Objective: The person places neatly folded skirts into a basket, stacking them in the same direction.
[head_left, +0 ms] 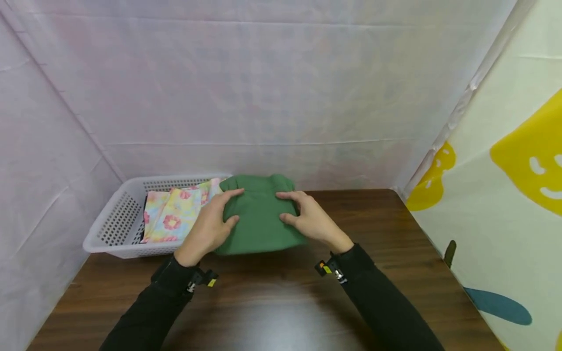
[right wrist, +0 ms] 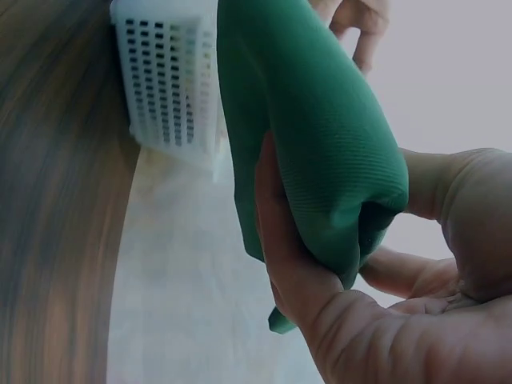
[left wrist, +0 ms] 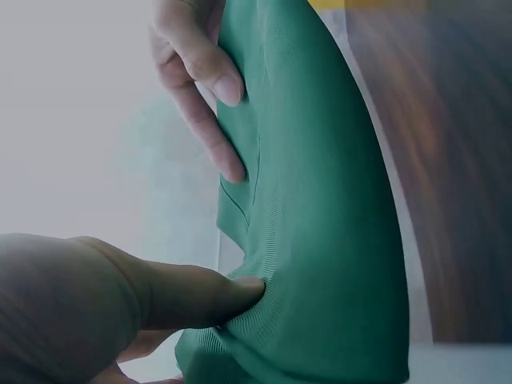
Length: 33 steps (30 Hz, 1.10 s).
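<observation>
A folded green cloth point(head_left: 259, 214) with a ribbed texture is raised in both hands, overlapping the right end of the white basket in the head view. The left hand point(head_left: 211, 225) grips its left side, and in the left wrist view the thumb point(left wrist: 240, 294) presses into the fabric. On the opposite side the right hand point(head_left: 312, 218) holds the cloth, its fingers point(right wrist: 292, 248) wrapped about the folded edge in the right wrist view. Some of the left hand's fingers are hidden behind the fabric. Inside the basket lies a folded floral cloth point(head_left: 175, 212) in pink, yellow and blue.
The white perforated basket point(head_left: 115, 222) stands at the back left of the dark wooden table point(head_left: 272, 302). Pale curtain-like sheets point(head_left: 263, 87) rise behind the table and on the left. At the right hangs a sheet with yellow smiling shapes point(head_left: 537, 156).
</observation>
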Tool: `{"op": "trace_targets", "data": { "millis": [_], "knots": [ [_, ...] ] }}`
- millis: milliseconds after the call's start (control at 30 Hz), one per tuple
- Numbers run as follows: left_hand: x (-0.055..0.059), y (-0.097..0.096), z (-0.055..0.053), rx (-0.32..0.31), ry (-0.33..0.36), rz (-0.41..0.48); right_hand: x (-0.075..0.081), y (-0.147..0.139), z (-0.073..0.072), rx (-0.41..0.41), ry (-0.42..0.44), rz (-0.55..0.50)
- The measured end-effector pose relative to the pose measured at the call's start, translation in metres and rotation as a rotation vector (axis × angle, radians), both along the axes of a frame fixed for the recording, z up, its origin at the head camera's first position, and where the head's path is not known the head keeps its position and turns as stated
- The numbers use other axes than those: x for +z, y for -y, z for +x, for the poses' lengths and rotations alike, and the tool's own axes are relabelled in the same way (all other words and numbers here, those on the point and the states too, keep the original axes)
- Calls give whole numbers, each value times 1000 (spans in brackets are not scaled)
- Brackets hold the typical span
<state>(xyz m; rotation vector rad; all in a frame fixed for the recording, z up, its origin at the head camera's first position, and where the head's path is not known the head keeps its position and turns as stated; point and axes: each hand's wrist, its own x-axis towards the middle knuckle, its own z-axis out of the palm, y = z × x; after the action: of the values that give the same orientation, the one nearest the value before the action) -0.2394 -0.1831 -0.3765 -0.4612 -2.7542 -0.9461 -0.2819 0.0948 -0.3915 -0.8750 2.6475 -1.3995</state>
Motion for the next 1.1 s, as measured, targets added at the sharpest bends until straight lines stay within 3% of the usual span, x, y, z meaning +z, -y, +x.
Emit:
{"op": "trace_targets", "data": {
  "millis": [300,467,700,933,1100],
  "knots": [
    [10,36,-11,66,-32,-15,8,46,-19,76,36,-41],
    [11,58,-17,106,-55,-38,14,74,-29,91,9,-23],
    [10,87,-24,157,-34,-62,12,111,-44,88,-80,23],
    [7,112,-25,192,-50,-92,8,139,-46,182,-45,-17],
    [4,131,-25,230,-14,-101,5,157,-46,184,-142,82]
  ]
}}
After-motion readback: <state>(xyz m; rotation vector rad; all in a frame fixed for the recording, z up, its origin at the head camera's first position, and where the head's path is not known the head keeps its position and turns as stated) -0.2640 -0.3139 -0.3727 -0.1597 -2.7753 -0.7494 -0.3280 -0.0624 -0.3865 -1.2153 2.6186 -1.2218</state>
